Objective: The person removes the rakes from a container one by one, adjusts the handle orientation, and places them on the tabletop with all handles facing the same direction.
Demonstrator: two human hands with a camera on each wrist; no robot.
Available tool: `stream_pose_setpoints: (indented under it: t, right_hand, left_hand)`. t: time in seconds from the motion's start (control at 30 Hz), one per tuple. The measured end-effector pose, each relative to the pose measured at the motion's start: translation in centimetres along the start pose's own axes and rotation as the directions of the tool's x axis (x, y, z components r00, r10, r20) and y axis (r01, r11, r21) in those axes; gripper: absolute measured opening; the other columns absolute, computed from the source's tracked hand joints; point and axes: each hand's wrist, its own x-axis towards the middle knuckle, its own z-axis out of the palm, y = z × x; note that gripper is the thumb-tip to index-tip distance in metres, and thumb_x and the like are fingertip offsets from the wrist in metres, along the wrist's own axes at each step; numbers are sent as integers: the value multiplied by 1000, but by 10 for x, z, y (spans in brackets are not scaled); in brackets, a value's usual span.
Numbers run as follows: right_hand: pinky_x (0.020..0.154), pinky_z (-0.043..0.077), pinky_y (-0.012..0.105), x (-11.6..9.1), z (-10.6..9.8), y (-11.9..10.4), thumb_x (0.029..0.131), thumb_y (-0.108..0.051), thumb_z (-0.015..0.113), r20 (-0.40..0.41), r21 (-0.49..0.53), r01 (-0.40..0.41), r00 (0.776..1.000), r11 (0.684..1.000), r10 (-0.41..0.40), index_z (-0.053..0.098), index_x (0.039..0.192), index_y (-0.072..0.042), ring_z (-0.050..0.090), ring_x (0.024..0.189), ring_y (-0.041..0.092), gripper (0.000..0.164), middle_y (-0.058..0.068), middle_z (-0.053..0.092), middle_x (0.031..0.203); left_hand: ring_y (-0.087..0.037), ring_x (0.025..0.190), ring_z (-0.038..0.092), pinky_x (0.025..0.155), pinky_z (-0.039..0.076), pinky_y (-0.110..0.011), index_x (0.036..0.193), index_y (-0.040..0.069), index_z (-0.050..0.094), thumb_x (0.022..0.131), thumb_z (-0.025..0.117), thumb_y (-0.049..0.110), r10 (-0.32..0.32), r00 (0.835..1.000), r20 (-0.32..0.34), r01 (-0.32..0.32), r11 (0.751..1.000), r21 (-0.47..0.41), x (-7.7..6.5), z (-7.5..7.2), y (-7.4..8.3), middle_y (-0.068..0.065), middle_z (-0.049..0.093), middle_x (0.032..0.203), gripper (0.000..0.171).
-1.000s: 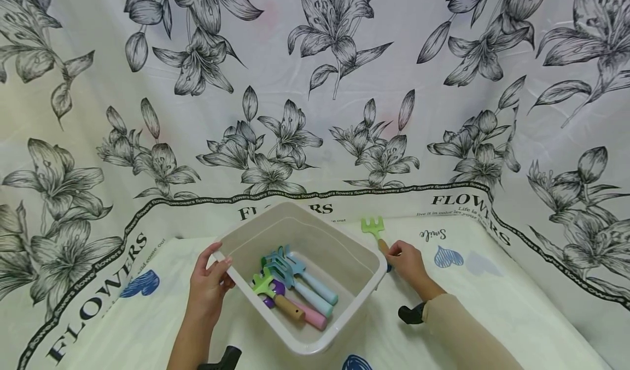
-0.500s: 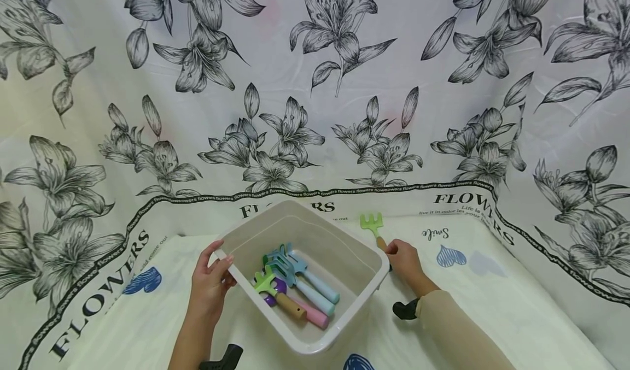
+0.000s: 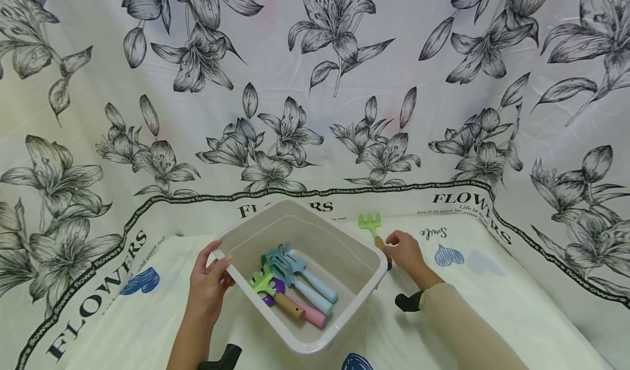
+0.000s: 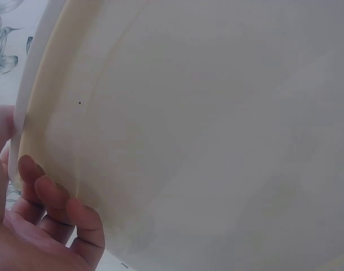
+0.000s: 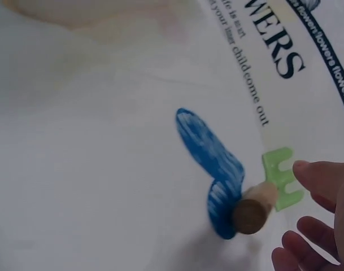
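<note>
My left hand (image 3: pixel 210 274) grips the left corner of a beige plastic basin (image 3: pixel 344 239), thumb over the rim and fingers against the outside wall. The basin is tilted, its opening facing me. Beyond its right side, my right hand (image 3: pixel 406 252) is beside a small green toy rake (image 3: pixel 370 222) with a wooden handle. In the right wrist view, thumb and fingers are spread apart. The handle (image 5: pixel 253 209) points towards the camera, with a gap between it and the fingers, while the thumb tip overlaps the green tines (image 5: pixel 282 179).
Inside the basin lie another green rake (image 3: pixel 266 282) with a wooden handle, blue tools with pale blue handles (image 3: pixel 315 296), a pink handle (image 3: pixel 315 316) and something purple (image 3: pixel 278 286). White cloth (image 3: pixel 472 304) covers the table, and a flower-printed curtain (image 3: pixel 334 140) hangs behind.
The right hand's fingers have loosened and parted from the rake's handle, showing more of the blue print beneath. The left hand and basin have barely moved.
</note>
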Motion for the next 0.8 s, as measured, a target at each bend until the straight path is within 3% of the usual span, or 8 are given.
stream_pose_setpoints:
  t: [0.2,0.37,0.6,0.8]
  right_hand:
    - [79,47,47,6,-14,-15,85,-15,74,4,13,35,999,999,-35,63,96,-2,58,98,33,20,15,64,103]
    - [75,50,44,12,-30,-33,87,-17,73,5,57,62,998,996,-63,61,103,-3,59,100,34,24,17,62,109]
    - [77,50,43,18,-54,-69,90,-20,70,-11,131,96,995,987,-96,59,112,-3,58,101,34,30,17,60,114]
    - [77,50,41,15,-59,-99,90,-22,71,21,221,112,993,969,-120,58,115,-5,57,102,31,33,15,59,116]
  left_hand:
    - [-14,74,55,72,48,-26,144,31,39,91,68,33,-5,1000,3,5,1000,-9,0,1,0,-2,64,117,60]
    - [-15,74,54,73,48,-27,144,31,39,91,69,34,-11,1000,1,11,1000,-8,0,2,0,-1,65,113,61]
    - [-14,74,54,73,48,-26,144,31,38,91,68,34,-8,1000,1,8,1000,0,0,2,0,-2,63,116,61]
    - [-14,76,55,72,48,-25,145,31,38,94,65,31,-7,1000,2,7,1000,-8,0,0,0,-1,61,124,58]
